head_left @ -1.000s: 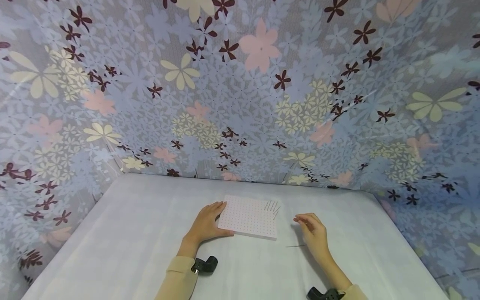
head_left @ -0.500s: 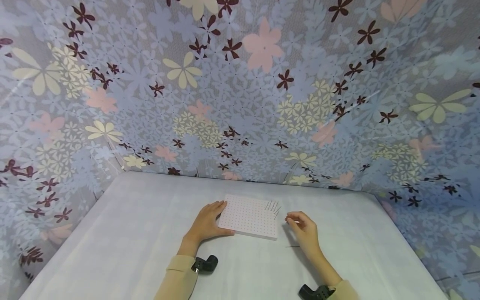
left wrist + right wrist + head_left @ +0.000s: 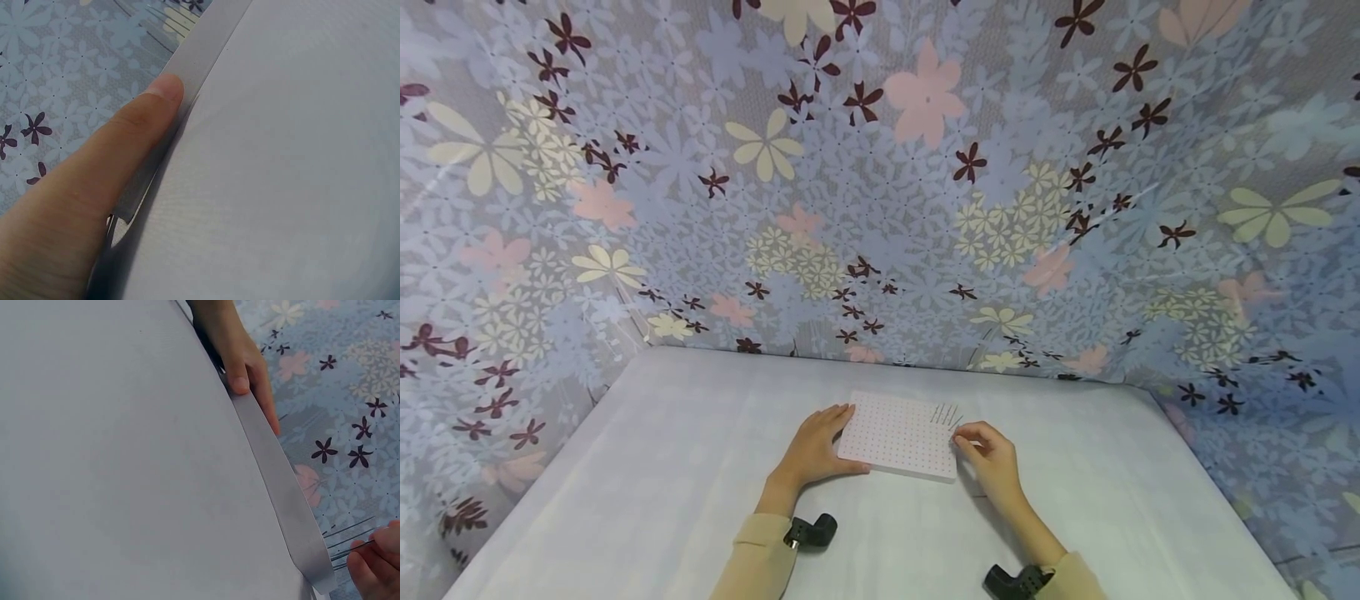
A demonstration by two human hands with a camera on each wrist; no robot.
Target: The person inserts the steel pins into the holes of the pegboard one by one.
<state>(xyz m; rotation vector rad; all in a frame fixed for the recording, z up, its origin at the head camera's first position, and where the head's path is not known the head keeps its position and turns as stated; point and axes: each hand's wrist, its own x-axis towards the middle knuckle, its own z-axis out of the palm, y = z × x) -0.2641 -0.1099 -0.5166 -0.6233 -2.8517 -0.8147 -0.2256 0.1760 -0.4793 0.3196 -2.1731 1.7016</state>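
Observation:
A white board with a grid of small holes (image 3: 891, 437) lies on the table. My left hand (image 3: 812, 450) holds it at the left, fingers at the left edge and thumb along the front edge. In the left wrist view the thumb (image 3: 128, 140) presses against the board's side (image 3: 190, 69). Several thin metal rods (image 3: 943, 414) stand slanted near the board's far right corner. Just beside them, at the right edge, my right hand (image 3: 992, 462) pinches another thin rod, seen between thumb and finger in the right wrist view; whether its end sits in a hole is hidden.
A loose thin rod (image 3: 979, 497) lies on the white-covered table (image 3: 700, 433), partly hidden by my right hand. Behind and at the sides hangs a floral cloth (image 3: 880, 208). Black wrist cameras (image 3: 811, 531) sit on both forearms.
My right hand has moved left, from beyond the board to its right edge, close to the standing rods. The left hand and the board have stayed in place.

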